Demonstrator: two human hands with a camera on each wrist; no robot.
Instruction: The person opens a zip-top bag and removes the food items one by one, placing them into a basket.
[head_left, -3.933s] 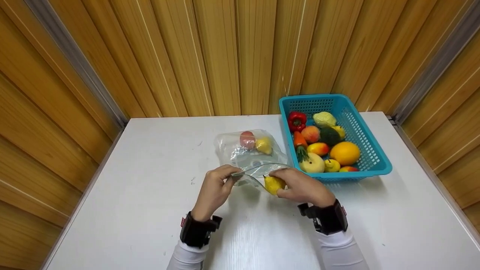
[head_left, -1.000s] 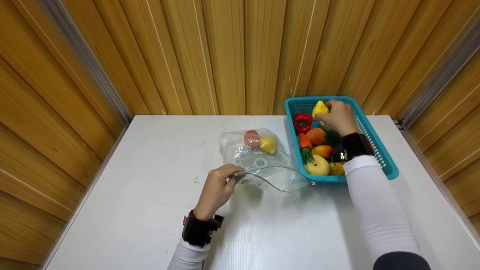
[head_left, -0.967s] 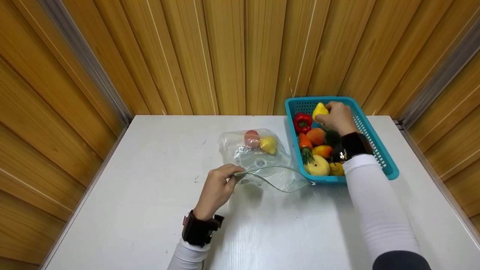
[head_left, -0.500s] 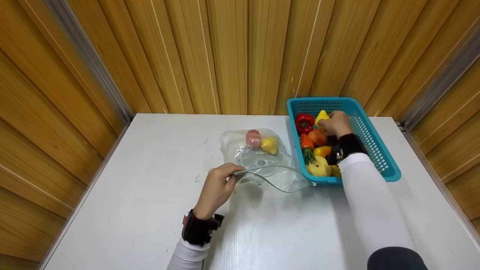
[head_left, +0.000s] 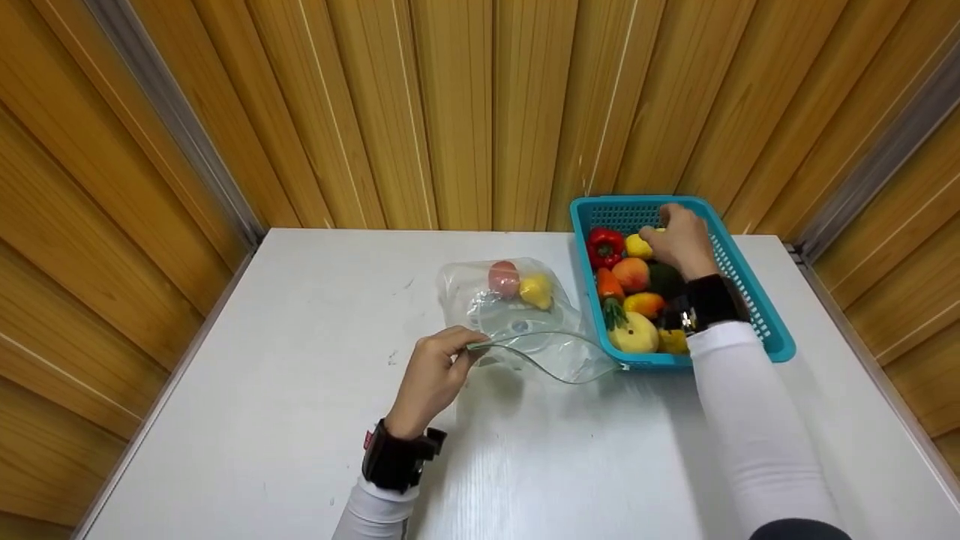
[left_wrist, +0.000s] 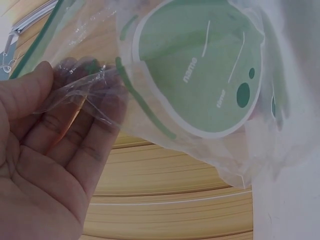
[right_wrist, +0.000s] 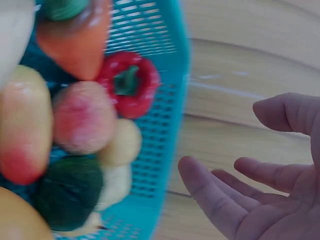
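Observation:
My left hand (head_left: pixel 431 379) pinches the edge of a clear zip bag (head_left: pixel 469 304) at its left corner, and the bag's mouth gapes to the right. Inside the bag lie a red round fruit (head_left: pixel 504 278) and a yellow fruit (head_left: pixel 535 290). In the left wrist view a green printed label (left_wrist: pixel 200 70) shows on the bag. My right hand (head_left: pixel 682 240) is over the back of the blue basket (head_left: pixel 765 300), fingers apart and holding nothing in the right wrist view. Just left of its fingertips, a yellow pear (head_left: pixel 637 246) lies in the basket, partly hidden by the hand.
The basket also holds a red bell pepper (head_left: pixel 604 247), a peach (head_left: pixel 631 274), a carrot (head_left: pixel 609 285), a dark green vegetable (right_wrist: pixel 70 192) and other fruit. It stands right of the bag on the white table (head_left: pixel 300 337). A wood-panelled wall (head_left: pixel 450 112) rises behind.
My right hand has carried the yellow pear from the bag's mouth to the basket, lowered it among the fruit, let go and lifted slightly. My left hand has kept its grip on the bag.

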